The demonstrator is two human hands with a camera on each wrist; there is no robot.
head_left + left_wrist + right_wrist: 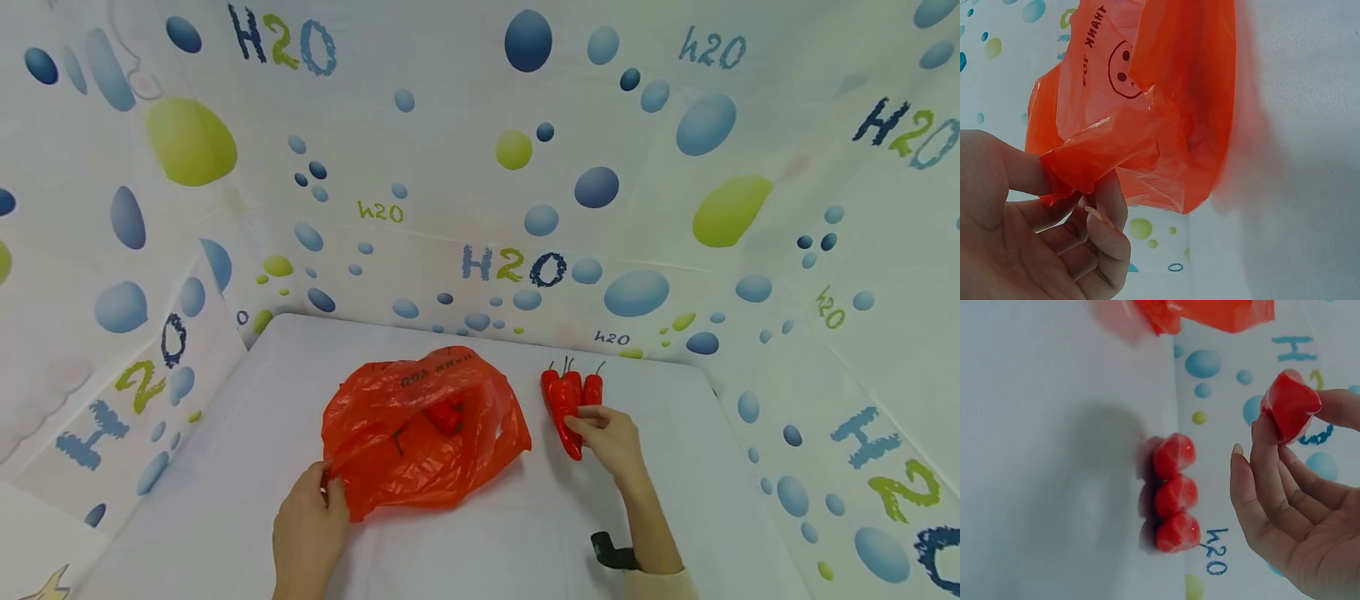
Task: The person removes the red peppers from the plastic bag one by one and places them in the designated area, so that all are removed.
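Observation:
A red plastic bag point(367, 400) printed with "THANK YOU" lies with its mouth held up, and a red chili pepper point(444, 417) shows inside it. My left hand point(310, 525) pinches the near left edge of the bag between thumb and fingers; the left wrist view shows the bunched plastic point(1079, 162) at the fingertips. To the right of the bag, my right hand point(613, 443) pinches another red chili pepper point(564, 408) near its lower end. In the right wrist view this pepper is raised off the table, with three more chili peppers point(1175, 497) lying side by side beyond it.
The white table point(487, 550) runs back to a backdrop point(450, 183) with blue and green spots and "H2O" lettering. A black strap-like piece point(611, 552) sits at my right wrist. White table surface separates the bag from the peppers.

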